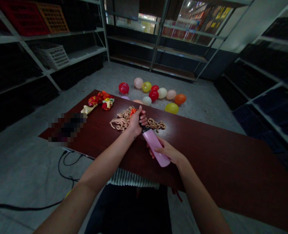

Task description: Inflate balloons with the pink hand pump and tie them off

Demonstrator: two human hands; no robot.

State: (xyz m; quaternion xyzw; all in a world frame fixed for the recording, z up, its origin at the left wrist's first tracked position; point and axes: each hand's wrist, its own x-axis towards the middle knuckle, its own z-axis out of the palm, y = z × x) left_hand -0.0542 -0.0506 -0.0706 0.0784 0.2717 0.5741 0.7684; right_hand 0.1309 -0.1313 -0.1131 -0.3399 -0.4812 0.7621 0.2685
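Note:
A pink balloon pump (155, 146) with a black end slants across the front of the table. My right hand (167, 150) is wrapped round its pink body. At the black end, my left hand (137, 122) is closed, with an uninflated orange balloon (133, 112) showing beside its thumb. Whether the balloon's neck sits over the nozzle is hidden by the fingers. Behind and left of this hand lies a pile of beige long, twisted balloons (121, 121). More brownish twisted pieces (156, 124) lie just to its right.
On the dark red table (207, 156), crumpled foil-like red and yellow pieces (101, 99) and a pale yellow piece (88, 110) lie at left. Several inflated balloons (162, 93) rest on the floor beyond. Shelves (131, 42) surround the area; cables (65, 177) hang at left.

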